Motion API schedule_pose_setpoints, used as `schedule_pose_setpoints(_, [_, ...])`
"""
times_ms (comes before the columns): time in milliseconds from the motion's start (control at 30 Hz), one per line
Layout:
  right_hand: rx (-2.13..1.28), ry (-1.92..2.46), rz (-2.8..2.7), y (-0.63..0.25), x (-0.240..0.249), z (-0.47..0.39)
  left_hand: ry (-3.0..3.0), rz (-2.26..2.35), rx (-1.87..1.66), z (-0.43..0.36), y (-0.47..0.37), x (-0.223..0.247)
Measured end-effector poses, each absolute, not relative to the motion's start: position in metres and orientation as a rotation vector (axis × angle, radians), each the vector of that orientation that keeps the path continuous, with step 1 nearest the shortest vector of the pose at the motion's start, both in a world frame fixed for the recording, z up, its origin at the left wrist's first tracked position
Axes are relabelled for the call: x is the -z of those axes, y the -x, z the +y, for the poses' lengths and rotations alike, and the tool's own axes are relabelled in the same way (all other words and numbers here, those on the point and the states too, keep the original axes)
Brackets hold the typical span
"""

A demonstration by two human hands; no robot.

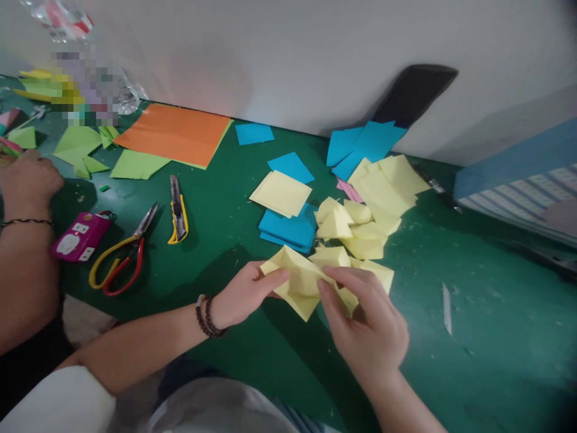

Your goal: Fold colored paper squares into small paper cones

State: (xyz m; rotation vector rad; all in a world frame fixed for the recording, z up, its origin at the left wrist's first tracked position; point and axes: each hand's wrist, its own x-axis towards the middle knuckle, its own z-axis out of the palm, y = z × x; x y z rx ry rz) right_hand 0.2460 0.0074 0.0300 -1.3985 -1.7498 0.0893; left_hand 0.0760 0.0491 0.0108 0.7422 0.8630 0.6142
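Observation:
Between my hands is a creased sheet of pale yellow paper (297, 282), partly folded and held just above the green table. My left hand (246, 291), with dark beads at the wrist, pinches its left edge between thumb and fingers. At the right edge, the thumb and forefinger of my right hand (369, 313) grip the same sheet. Right behind it lie several folded yellow paper pieces (333, 219). Blue paper squares (288, 227) are stacked to their left, with flat yellow squares (282, 193) just behind.
Scissors (124, 258), a yellow utility knife (179, 213) and a purple box (82, 236) lie left. Orange paper (175, 133) is near the wall. A co-worker's hand (31, 180) is at far left. A dark phone-like slab (415, 93) leans behind blue sheets; a pen (439, 187) lies right.

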Motion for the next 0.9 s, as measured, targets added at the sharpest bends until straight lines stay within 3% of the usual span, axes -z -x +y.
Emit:
schedule_pose_setpoints(367, [0.177,1.116,-2.091,-0.25,-0.023,0.001,-0.423,0.591,-0.588,0.056,-0.071,-0.017])
schedule_pose_setpoints(900, [0.246,1.195,-1.96,-0.254,-0.024,-0.003,-0.575,0.806,-0.62,0.058,-0.067,-0.019])
